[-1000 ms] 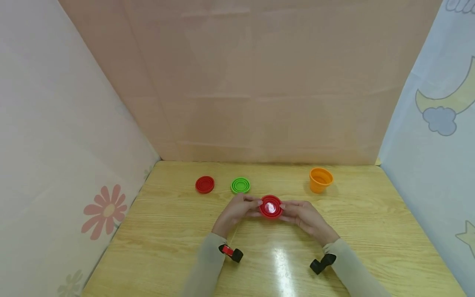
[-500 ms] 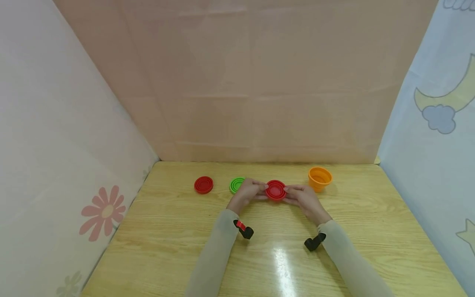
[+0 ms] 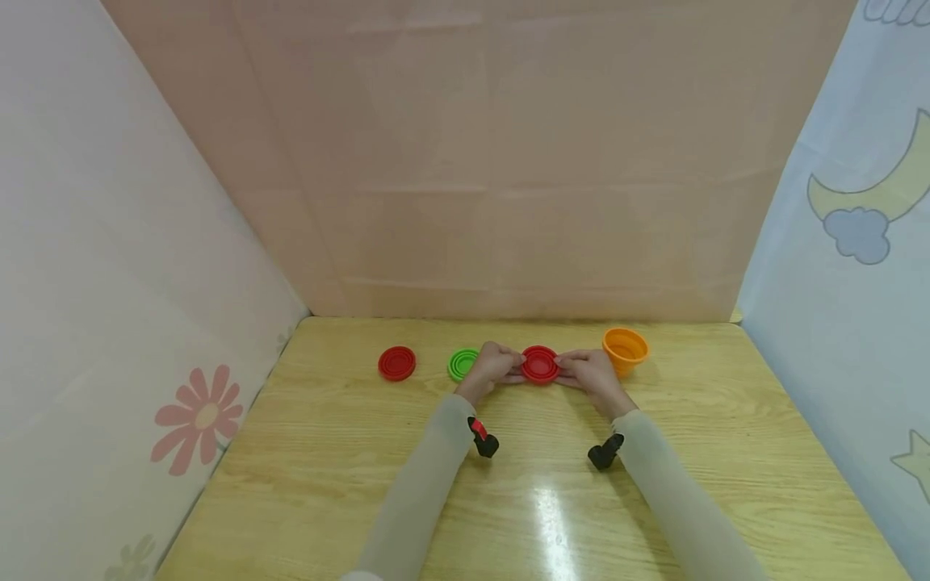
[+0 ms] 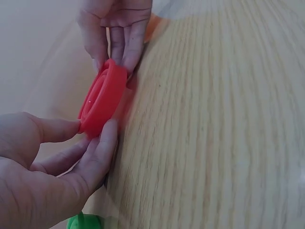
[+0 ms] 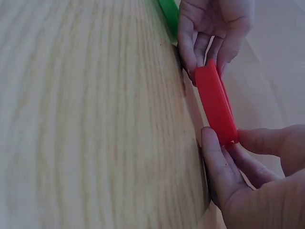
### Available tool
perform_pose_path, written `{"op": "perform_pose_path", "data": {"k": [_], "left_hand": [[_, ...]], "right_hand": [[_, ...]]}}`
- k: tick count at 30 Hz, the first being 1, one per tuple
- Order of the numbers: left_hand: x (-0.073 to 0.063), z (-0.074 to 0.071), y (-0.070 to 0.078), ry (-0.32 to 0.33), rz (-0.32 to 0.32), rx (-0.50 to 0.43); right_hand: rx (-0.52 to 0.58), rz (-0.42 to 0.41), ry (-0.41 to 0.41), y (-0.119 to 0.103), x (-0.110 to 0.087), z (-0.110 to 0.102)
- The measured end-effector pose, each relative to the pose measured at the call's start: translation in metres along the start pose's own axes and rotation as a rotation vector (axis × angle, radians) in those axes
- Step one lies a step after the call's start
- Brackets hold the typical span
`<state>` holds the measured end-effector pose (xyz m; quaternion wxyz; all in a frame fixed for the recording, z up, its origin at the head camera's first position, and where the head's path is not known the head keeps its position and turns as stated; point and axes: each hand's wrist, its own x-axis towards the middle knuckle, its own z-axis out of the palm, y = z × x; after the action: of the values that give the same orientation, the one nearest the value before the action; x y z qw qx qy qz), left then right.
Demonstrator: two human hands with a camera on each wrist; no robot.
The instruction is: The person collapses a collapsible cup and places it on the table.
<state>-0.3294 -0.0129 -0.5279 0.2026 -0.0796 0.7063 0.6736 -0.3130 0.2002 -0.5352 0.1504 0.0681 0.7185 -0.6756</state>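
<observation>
Fingers of the left hand (image 3: 490,368) and right hand (image 3: 595,376) pinch opposite edges of a ringed red disc (image 3: 540,365) toward the table (image 3: 320,484)'s far edge, between a green disc (image 3: 461,365) and an orange cup (image 3: 626,348); a darker disc (image 3: 396,364) lies leftmost.

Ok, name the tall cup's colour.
The tall cup is orange, seen best in the head view.

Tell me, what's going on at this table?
Someone is holding a red disc with both hands, the left hand and right hand pinching opposite sides of its rim. I can't tell whether it touches the table. To its left lie a green disc, partly hidden by the left hand, and a second red disc. To its right stands an orange cup, partly behind the right hand.
</observation>
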Motion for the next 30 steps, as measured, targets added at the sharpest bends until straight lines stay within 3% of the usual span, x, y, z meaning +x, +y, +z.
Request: {"op": "perform_pose_path", "data": {"k": [4, 11, 15, 23, 30], "left_hand": [[0.002, 0.001, 0.002, 0.033, 0.014, 0.063], [-0.001, 0.007, 0.005, 0.139, 0.085, 0.401], [-0.005, 0.01, 0.007, 0.185, 0.09, 0.528], [-0.005, 0.015, 0.006, 0.213, 0.146, 0.603], [-0.004, 0.015, 0.002, 0.227, 0.122, 0.525]], "right_hand": [[-0.008, -0.032, 0.014, 0.0, 0.003, 0.002], [-0.117, -0.063, 0.097, -0.003, -0.001, 0.009], [-0.154, -0.045, 0.119, -0.005, -0.002, 0.012], [-0.215, -0.031, 0.132, -0.005, -0.002, 0.012], [-0.345, -0.037, 0.128, -0.008, -0.002, 0.013]]}}
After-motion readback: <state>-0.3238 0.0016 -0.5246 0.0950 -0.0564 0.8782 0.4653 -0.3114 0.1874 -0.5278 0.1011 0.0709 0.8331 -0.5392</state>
